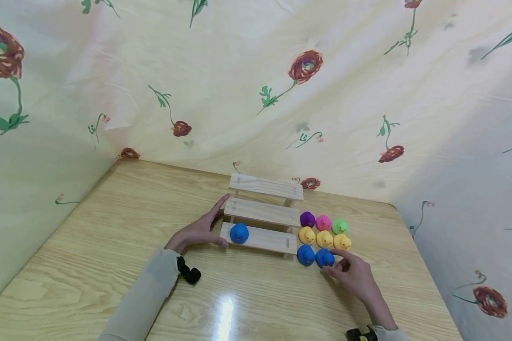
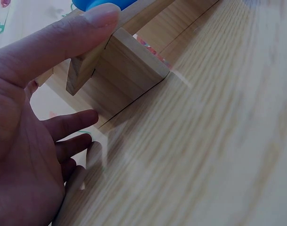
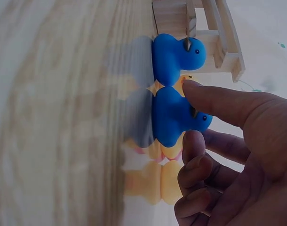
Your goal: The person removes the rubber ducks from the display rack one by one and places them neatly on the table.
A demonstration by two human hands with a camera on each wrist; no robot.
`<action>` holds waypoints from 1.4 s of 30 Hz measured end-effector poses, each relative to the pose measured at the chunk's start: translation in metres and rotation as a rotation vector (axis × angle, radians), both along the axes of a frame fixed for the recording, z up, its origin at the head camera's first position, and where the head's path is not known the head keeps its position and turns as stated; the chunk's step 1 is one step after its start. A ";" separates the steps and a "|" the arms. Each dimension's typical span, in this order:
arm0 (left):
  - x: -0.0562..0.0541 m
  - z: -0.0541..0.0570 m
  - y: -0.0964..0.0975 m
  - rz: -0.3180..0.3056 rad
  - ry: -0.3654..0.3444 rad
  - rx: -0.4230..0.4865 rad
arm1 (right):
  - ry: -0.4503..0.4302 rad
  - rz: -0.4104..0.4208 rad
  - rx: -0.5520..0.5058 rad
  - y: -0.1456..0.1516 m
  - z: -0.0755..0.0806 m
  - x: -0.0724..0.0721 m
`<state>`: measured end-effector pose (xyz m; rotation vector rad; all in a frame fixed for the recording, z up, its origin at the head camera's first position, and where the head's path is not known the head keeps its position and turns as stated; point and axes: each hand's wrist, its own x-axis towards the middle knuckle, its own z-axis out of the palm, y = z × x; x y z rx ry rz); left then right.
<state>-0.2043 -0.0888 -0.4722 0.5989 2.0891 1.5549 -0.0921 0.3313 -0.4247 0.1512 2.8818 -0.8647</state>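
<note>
A three-step wooden stand (image 1: pixel 262 212) stands on the table, with one blue rubber duck (image 1: pixel 239 233) at the left of its lowest step. My left hand (image 1: pixel 199 230) is at the stand's left end, fingers spread; in the left wrist view its thumb (image 2: pixel 63 44) lies by the lowest step's edge. To the right of the stand, my right hand (image 1: pixel 353 273) has thumb and fingers around the head of a second blue rubber duck (image 3: pixel 169 117), which sits on the table. Another blue rubber duck (image 1: pixel 306 255) sits just left of it.
Behind the blue ducks is a row of yellow ducks (image 1: pixel 324 239). Farther back sit a purple duck (image 1: pixel 307 219), a pink duck (image 1: pixel 323 223) and a green duck (image 1: pixel 339 226). A flowered cloth (image 1: pixel 239 94) hangs behind the wooden table (image 1: pixel 153 203) and along its sides.
</note>
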 end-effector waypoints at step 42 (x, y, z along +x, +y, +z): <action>-0.002 0.001 -0.001 -0.010 -0.008 0.008 | 0.226 0.155 -0.116 -0.064 0.039 -0.020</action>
